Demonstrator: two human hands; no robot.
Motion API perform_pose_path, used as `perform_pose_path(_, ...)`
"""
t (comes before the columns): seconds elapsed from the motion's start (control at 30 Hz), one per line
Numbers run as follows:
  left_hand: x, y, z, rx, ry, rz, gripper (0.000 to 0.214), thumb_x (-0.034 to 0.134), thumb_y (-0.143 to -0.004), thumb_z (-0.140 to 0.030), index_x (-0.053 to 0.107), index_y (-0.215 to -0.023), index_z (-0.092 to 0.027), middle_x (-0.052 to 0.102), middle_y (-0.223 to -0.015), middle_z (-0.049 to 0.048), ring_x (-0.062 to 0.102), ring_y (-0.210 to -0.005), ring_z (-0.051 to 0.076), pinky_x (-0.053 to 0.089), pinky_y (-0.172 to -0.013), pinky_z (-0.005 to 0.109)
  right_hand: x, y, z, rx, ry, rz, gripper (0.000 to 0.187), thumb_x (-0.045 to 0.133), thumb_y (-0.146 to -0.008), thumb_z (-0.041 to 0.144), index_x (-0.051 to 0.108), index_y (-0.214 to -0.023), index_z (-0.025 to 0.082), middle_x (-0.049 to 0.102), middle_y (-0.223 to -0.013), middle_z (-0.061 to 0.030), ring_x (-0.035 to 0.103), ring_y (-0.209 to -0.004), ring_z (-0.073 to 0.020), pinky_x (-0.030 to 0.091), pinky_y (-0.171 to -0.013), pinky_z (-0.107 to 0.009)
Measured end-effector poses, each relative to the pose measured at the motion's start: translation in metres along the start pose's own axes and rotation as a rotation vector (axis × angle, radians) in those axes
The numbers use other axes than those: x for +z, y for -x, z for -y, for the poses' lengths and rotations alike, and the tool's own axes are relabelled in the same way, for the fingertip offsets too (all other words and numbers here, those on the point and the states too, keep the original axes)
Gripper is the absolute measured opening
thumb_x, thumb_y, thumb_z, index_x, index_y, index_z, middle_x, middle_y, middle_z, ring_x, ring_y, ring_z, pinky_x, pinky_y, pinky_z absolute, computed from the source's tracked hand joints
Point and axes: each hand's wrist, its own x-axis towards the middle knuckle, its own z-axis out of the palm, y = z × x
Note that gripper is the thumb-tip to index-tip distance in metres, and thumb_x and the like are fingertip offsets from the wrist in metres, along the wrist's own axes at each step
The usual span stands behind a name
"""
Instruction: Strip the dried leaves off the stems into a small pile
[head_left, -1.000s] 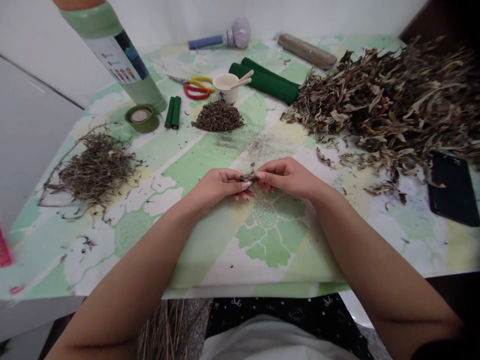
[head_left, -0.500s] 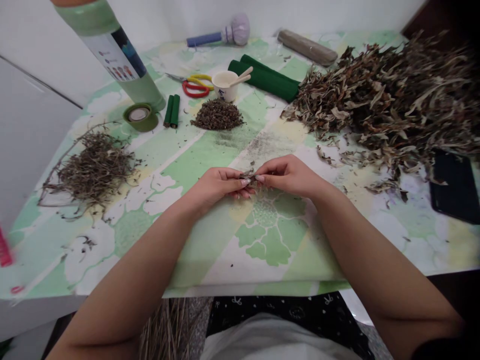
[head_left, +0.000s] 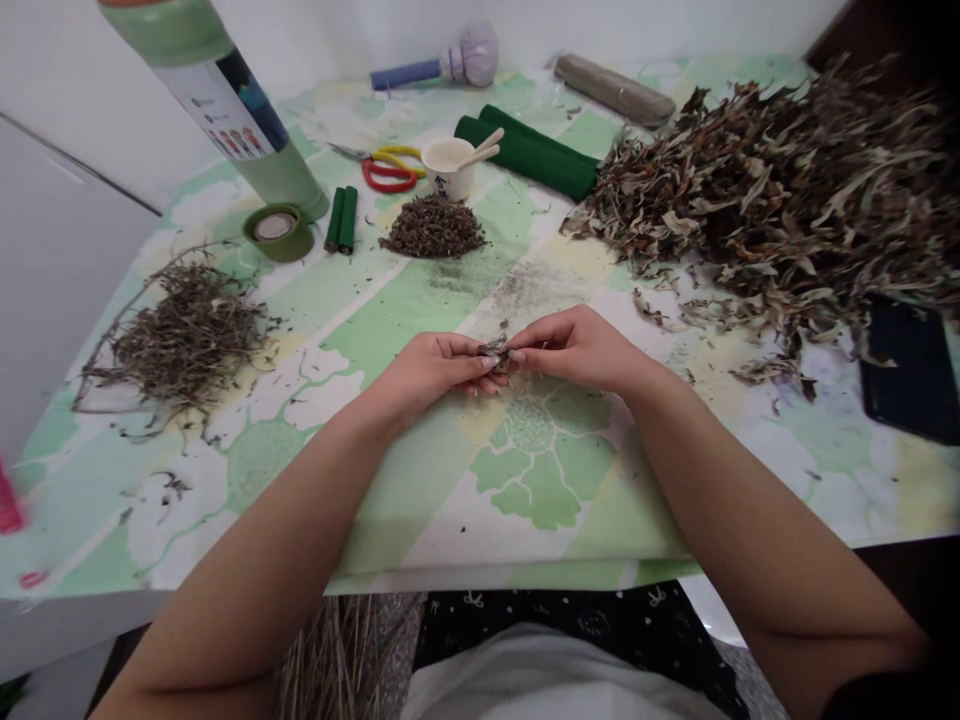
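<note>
My left hand (head_left: 431, 370) and my right hand (head_left: 581, 347) meet over the middle of the green patterned table cover (head_left: 420, 480). Both pinch a small dried leaf sprig (head_left: 495, 350) between their fingertips. A big heap of dried leaves (head_left: 780, 190) lies to the right of my hands. Off to the left lies a pile of bare stems (head_left: 180, 335). Straight ahead of my hands is a small mound of crumbled leaves (head_left: 433, 228).
At the back stand a white cup with a spoon (head_left: 450, 168), red-and-yellow scissors (head_left: 390, 170), green felt rolls (head_left: 536, 155), two small green sticks (head_left: 341, 218), a tape roll (head_left: 276, 230) and a tall green tube (head_left: 225, 100). A black phone (head_left: 907, 372) lies at the right.
Both hands stay pinched on the sprig and shift only slightly away from me; the view has tipped a little.
</note>
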Motion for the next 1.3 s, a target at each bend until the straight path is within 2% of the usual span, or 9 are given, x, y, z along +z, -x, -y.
perform_pose_path(0.33, 0.0012, 0.0009, -0.0012, -0.015, 0.003, -0.002, 0.015, 0.066, -0.073, -0.023, 0.068, -0.080, -0.010, 0.071, -0.075, 0.0070, 0.059, -0.057, 0.007, 0.047, -0.058, 0.019, -0.0008, -0.0006, -0.0005, 0.016, -0.003, -0.004, 0.021, 0.063, -0.071, 0.028, 0.074, -0.084, 0.015, 0.069, -0.071, -0.0043, 0.058, -0.064, -0.0147, 0.044, -0.061, -0.027)
perform_pose_path(0.63, -0.0005, 0.0002, -0.0010, -0.015, -0.003, 0.006, 0.016, 0.067, -0.072, -0.024, 0.068, -0.080, -0.010, 0.070, -0.074, 0.0067, 0.058, -0.056, 0.007, 0.047, -0.058, 0.020, 0.0003, -0.0011, -0.0004, 0.016, -0.043, 0.014, 0.022, 0.064, -0.070, 0.029, 0.071, -0.085, 0.014, 0.067, -0.071, -0.0038, 0.056, -0.062, -0.0128, 0.040, -0.056, -0.024)
perform_pose_path(1.17, -0.0009, 0.0004, -0.0005, -0.012, -0.025, 0.032, 0.016, 0.066, -0.073, -0.025, 0.068, -0.079, -0.010, 0.071, -0.075, 0.0068, 0.059, -0.057, 0.007, 0.047, -0.057, 0.019, -0.0023, -0.0007, 0.0019, 0.071, -0.042, -0.008, 0.019, 0.067, -0.067, 0.029, 0.072, -0.075, 0.012, 0.065, -0.065, -0.0040, 0.051, -0.057, -0.0116, 0.038, -0.055, -0.026)
perform_pose_path(1.3, -0.0010, 0.0010, -0.0012, -0.017, -0.022, 0.028, 0.017, 0.068, -0.072, -0.026, 0.068, -0.078, -0.010, 0.071, -0.075, 0.0073, 0.059, -0.056, 0.007, 0.046, -0.056, 0.019, -0.0038, -0.0011, 0.0035, 0.083, -0.084, 0.012, 0.022, 0.067, -0.068, 0.029, 0.070, -0.082, 0.012, 0.063, -0.065, -0.0028, 0.048, -0.056, -0.0102, 0.036, -0.053, -0.025)
